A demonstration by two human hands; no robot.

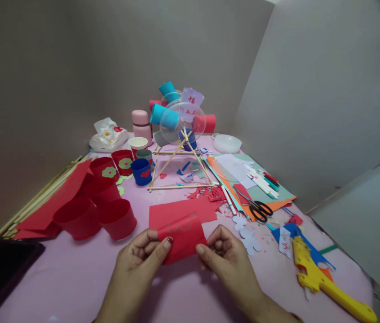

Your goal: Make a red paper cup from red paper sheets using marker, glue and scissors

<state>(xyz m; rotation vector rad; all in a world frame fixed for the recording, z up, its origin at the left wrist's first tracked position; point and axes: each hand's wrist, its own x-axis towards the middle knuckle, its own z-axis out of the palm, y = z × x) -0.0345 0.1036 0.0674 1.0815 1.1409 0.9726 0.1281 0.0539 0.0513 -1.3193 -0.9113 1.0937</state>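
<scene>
The left hand (143, 264) and right hand (232, 262) pinch opposite ends of a curled red paper (183, 240), held on the near side of the stick frame (176, 187). Red cups (118, 222) stand left of the frame; scissors (253, 205) and a yellow glue gun (326, 285) lie right of it.

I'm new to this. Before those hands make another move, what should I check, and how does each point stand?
1. Left hand holds the red paper: ok, gripped at its left side.
2. Right hand holds it too: ok, at the right edge.
3. Scissors apart from both hands: ok, lying to the right.
4. Tabletop tidy: not ok, red scraps lie beyond the hands.
5. Yellow glue gun cool: cannot tell, heat does not show.
</scene>
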